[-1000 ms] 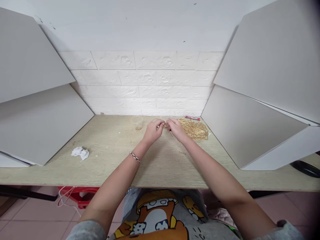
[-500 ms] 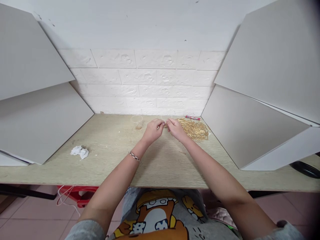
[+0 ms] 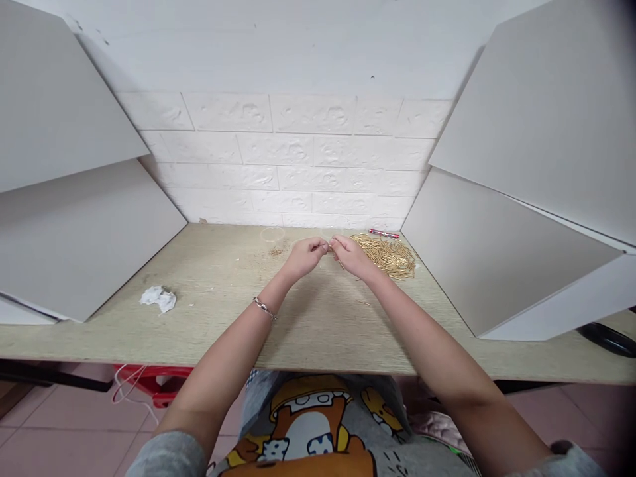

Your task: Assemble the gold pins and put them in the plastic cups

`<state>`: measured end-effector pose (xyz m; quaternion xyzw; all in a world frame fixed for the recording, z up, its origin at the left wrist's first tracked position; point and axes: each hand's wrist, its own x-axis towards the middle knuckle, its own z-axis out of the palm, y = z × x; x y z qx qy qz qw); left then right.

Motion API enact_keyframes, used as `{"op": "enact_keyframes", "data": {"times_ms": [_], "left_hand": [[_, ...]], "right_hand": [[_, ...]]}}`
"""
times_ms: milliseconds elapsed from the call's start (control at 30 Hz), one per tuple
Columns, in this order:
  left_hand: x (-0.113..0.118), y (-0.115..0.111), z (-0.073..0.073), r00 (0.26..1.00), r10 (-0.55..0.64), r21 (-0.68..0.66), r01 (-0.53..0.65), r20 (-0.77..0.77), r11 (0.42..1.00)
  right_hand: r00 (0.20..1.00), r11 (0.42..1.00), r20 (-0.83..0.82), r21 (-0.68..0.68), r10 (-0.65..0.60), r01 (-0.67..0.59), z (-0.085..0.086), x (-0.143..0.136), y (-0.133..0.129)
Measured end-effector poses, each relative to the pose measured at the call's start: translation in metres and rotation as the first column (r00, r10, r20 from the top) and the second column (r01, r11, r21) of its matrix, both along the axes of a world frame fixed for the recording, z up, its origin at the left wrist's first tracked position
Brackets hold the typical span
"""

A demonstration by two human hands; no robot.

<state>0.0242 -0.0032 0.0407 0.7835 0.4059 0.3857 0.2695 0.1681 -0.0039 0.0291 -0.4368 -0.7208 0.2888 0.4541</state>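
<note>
My left hand (image 3: 307,257) and my right hand (image 3: 350,256) meet fingertip to fingertip above the table. The fingers of each are pinched together; a thin gold bit shows below the right fingers, and what the left fingers hold is too small to make out. Beside my right hand lies a wide pile of thin gold sticks (image 3: 390,257). Left of my left hand stands a clear round cup (image 3: 272,234) with small gold pieces (image 3: 275,252) at its base.
Crumpled white tissue (image 3: 158,299) lies on the table (image 3: 209,331) at the left. A red tube (image 3: 384,233) sits behind the pile. Large grey-white panels (image 3: 89,232) flank both sides, and a white brick-patterned wall (image 3: 293,146) closes off the back.
The view has shifted slightly. Both hands stay fingertip to fingertip, with only small changes in the fingers.
</note>
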Motion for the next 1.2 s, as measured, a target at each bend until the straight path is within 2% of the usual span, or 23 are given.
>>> {"op": "enact_keyframes", "data": {"times_ms": [100,200,333,467,633,800,1000,1200], "left_hand": [[0.0,0.0,0.001,1.0,0.003,-0.001,-0.003,-0.003,1.0],[0.001,0.0,0.0,0.996,0.062,0.137,-0.051,-0.072,0.989],[0.003,0.001,-0.005,0.971,0.163,0.36,-0.09,-0.176,0.928],[0.001,0.002,-0.007,0.952,0.192,0.463,-0.061,-0.241,0.884],[-0.004,0.004,-0.002,0.967,0.081,0.43,0.033,-0.243,0.902],[-0.004,0.002,0.003,0.977,0.047,0.377,0.035,-0.207,0.925],[-0.002,-0.002,0.006,0.993,0.005,0.258,0.027,-0.12,0.966],[-0.002,-0.007,0.012,0.995,-0.099,0.129,0.095,0.025,0.987]], "right_hand": [[1.0,1.0,0.003,-0.007,0.0,0.0,0.002,0.0,-0.001],[0.999,0.999,-0.005,-0.043,-0.034,0.033,-0.001,-0.002,0.001],[0.989,0.986,-0.124,-0.157,-0.083,0.063,-0.007,-0.008,0.005],[0.985,0.984,-0.156,-0.171,-0.08,0.053,-0.007,-0.01,0.003],[0.995,0.993,-0.095,-0.117,-0.011,0.0,0.001,-0.005,-0.002],[0.98,0.982,-0.195,-0.173,0.04,-0.075,0.001,-0.002,0.003],[0.842,0.902,-0.522,-0.284,0.14,-0.326,0.001,-0.002,0.002],[0.741,0.842,-0.648,-0.29,0.177,-0.455,0.006,0.001,-0.003]]}}
